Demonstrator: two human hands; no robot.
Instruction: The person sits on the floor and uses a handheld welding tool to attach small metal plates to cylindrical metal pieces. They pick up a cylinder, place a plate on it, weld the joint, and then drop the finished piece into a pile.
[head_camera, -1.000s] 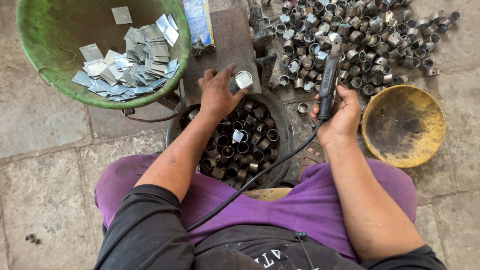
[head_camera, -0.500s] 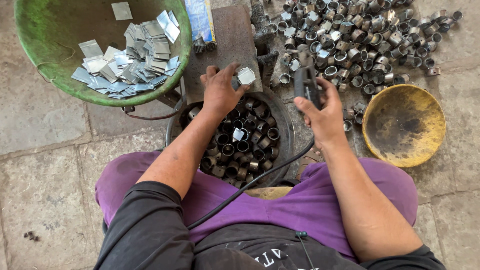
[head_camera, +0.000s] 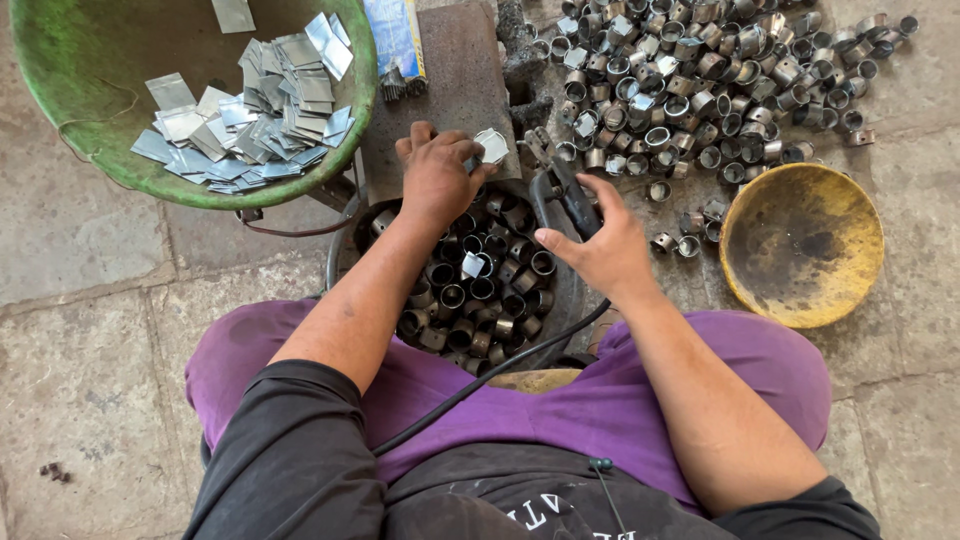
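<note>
— Two hands are at work over the dark bowl of rings (head_camera: 470, 290), so let that bowl be our landmark. What lies nearest the person?

— On the near side of the bowl, the purple-clad lap (head_camera: 560, 400), with a black cable (head_camera: 480, 385) running across it and up past the bowl's right rim to the tool.

— And the hands?

— The right hand (head_camera: 600, 250) sits just past the bowl's right edge, clenched around the black handle of a corded tool (head_camera: 562, 195). The tool's long axis runs away from the person and slightly left, its tip pointing toward the far rim of the bowl. The left hand (head_camera: 435, 175) is over the bowl's far rim, fingers pinched on a small bent metal piece (head_camera: 490, 145); the grip is closed, though the fingertips themselves are partly hidden.

— Which way does that piece lie from the tool hand?

— Up and to the left of it, beyond the bowl's far rim, resting on or just above a dark flat block (head_camera: 450, 80). I cannot tell if it touches the block. The left hand is plainly the nearer one; the tool tip is close beside it, still apart.

— Farther out?

— Left of the bowl and beyond, a green basin (head_camera: 60, 110) holding flat metal squares (head_camera: 250, 120). Right of the bowl, a yellow dish (head_camera: 800, 245). Beyond the bowl to the far right, a heap of metal rings (head_camera: 700, 80) on the stone floor (head_camera: 90, 380).
</note>
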